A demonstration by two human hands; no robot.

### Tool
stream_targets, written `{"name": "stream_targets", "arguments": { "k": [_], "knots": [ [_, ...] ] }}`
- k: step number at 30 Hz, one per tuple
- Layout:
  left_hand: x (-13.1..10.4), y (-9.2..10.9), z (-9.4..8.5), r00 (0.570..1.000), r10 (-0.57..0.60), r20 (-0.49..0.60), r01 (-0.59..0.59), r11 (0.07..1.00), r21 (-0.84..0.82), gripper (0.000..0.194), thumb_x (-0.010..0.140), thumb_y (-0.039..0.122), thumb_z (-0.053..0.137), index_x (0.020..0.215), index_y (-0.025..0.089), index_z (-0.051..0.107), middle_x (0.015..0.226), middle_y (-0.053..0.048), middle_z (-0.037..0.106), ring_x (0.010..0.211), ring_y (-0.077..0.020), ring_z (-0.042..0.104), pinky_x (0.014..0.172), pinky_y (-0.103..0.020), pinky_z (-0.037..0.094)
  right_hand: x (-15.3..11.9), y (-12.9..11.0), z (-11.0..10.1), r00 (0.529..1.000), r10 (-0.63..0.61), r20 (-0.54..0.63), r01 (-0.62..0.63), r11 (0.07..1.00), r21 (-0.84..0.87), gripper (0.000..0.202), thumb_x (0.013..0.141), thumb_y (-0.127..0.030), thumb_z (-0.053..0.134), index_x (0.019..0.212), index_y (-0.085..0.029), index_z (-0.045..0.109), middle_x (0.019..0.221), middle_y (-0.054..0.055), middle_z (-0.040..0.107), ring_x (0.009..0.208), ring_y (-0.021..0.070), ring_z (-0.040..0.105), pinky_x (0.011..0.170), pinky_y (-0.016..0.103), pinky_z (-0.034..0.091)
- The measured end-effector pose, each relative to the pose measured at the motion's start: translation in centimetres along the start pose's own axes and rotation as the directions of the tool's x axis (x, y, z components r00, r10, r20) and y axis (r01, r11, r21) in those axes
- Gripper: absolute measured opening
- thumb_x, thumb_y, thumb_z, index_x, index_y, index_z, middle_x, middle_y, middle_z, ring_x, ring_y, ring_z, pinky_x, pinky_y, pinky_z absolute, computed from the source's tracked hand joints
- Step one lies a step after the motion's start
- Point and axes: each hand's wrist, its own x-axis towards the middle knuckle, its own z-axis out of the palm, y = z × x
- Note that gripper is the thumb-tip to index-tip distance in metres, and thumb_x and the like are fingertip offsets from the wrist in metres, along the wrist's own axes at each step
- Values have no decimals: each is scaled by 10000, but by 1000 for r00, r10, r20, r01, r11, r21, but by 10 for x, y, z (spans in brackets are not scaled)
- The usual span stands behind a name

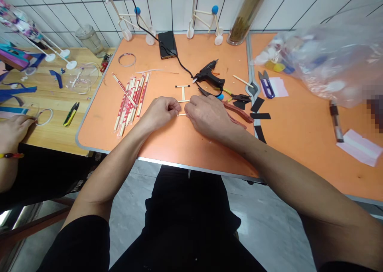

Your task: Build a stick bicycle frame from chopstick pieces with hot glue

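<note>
Both hands are close together over the orange table. My left hand (162,111) has thumb and fingers pinched at the left end of a short pale stick (182,114). At its right end, the curled fingers of my right hand (206,114) close on the same stick. Just beyond them lies a small frame of pale sticks (183,93) with a dark-tipped crossbar. Wrapped chopsticks (131,100) lie in a loose pile left of my left hand. A black glue gun (210,75) rests beyond my right hand, near pliers (239,97) and red-handled pliers (241,111).
Two stick models (128,16) (206,18) stand by the wall near a black phone (168,45) and a tall tube (247,14). Purple snips (267,85), black strips (260,116), a marker (336,121) and a plastic bag (326,60) lie right. Another person's hand (13,132) rests left.
</note>
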Motion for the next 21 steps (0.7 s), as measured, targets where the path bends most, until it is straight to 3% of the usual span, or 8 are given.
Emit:
{"name": "stream_targets", "arguments": {
  "k": [21],
  "knots": [
    [0,4,0,1000,-12,-2,12,1000,6,224,782,167,639,904,154,826,817,-27,778,765,-177,635,747,-305,453,2,-2,1,1000,-18,4,18,999,-28,314,1018,-1,486,1126,-119,756,1068,187,753,913,299,604,729,421,223]
  ]
}}
